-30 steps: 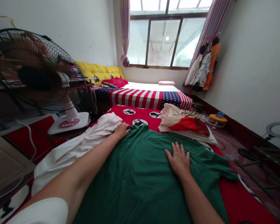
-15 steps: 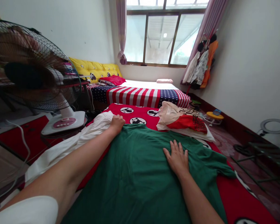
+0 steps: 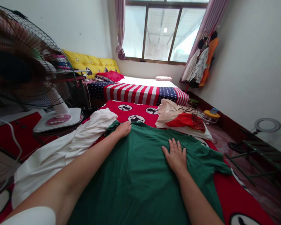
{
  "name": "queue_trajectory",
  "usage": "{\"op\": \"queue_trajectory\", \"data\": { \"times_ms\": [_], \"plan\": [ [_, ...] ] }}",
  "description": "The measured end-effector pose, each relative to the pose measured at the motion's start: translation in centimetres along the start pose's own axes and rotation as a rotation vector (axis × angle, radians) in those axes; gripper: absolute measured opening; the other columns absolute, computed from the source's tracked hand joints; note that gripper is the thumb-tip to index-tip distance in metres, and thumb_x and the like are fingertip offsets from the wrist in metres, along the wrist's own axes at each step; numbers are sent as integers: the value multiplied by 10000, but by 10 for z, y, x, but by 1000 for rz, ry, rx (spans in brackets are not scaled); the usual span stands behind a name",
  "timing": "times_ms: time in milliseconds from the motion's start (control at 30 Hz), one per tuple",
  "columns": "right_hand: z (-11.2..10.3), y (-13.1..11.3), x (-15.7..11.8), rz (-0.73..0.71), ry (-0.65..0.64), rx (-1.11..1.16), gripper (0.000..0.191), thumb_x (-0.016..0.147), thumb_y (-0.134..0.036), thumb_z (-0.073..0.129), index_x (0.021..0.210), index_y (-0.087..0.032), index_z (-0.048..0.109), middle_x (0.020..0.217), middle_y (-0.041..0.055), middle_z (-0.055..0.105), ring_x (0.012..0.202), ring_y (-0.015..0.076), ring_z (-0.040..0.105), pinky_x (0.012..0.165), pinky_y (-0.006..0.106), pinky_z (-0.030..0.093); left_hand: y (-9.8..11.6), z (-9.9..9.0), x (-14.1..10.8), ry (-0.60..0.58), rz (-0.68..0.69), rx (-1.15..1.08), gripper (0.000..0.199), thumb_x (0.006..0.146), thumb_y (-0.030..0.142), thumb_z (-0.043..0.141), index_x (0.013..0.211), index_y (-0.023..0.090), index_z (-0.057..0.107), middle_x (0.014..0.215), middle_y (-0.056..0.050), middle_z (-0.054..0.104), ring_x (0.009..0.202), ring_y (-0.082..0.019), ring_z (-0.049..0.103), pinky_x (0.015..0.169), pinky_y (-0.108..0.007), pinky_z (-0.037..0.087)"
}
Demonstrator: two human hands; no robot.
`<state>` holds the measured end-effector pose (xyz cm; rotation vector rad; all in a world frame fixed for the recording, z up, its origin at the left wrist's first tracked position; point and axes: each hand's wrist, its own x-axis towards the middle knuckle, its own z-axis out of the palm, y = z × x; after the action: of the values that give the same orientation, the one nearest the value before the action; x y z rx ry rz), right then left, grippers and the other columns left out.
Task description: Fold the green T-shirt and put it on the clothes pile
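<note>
A green T-shirt (image 3: 140, 168) lies spread over a red cloth with white round prints. At its upper left, by the shoulder, my left hand (image 3: 124, 129) has its fingers curled on the fabric. My right hand (image 3: 176, 156) rests flat on the right side of the shirt, fingers apart. Left of the shirt and partly under my left forearm lies a crumpled white garment (image 3: 67, 147). Beyond the shirt's right shoulder sits a pile of cream and red clothes (image 3: 178, 117).
At the left a fan (image 3: 58, 120) stands close to the work surface. A bed (image 3: 135, 93) with a striped, starred cover is under the window. To the right are a yellow-topped stool (image 3: 211, 114), a ring light (image 3: 268, 125) and a dark metal rack (image 3: 267, 156).
My left hand has shifted right along the shirt's upper edge, and green cloth now shows to its left. The right hand stays on the shirt. The view has shifted slightly.
</note>
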<state>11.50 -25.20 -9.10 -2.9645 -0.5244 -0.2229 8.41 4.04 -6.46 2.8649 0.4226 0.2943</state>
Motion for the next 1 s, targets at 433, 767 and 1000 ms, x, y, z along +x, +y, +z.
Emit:
{"op": "queue_trajectory", "data": {
  "times_ms": [433,767,1000],
  "plan": [
    [-2,0,0,7,-29,23,607,950,-480,267,1468,-169,315,1554,32,237,1433,258,156,1129,525,160,44,-5,8,-36,-76,42,419,927,400,405,1214,159,593,1351,-178,541,1323,-381,383,1055,-693,125],
    [-4,3,0,98,-21,77,736,923,-513,337,1492,-67,204,1560,109,196,1439,238,149,1155,445,139,53,30,-34,-10,47,23,709,890,648,312,1463,231,339,1559,-105,230,1436,-319,163,1138,-530,120],
    [-18,-27,-1,44,-50,72,763,924,-582,270,1503,-95,170,1576,110,87,1450,294,30,1109,610,91,53,35,-34,50,36,60,726,867,653,364,1482,277,285,1575,-79,184,1445,-332,102,1142,-512,113]
  ]
}}
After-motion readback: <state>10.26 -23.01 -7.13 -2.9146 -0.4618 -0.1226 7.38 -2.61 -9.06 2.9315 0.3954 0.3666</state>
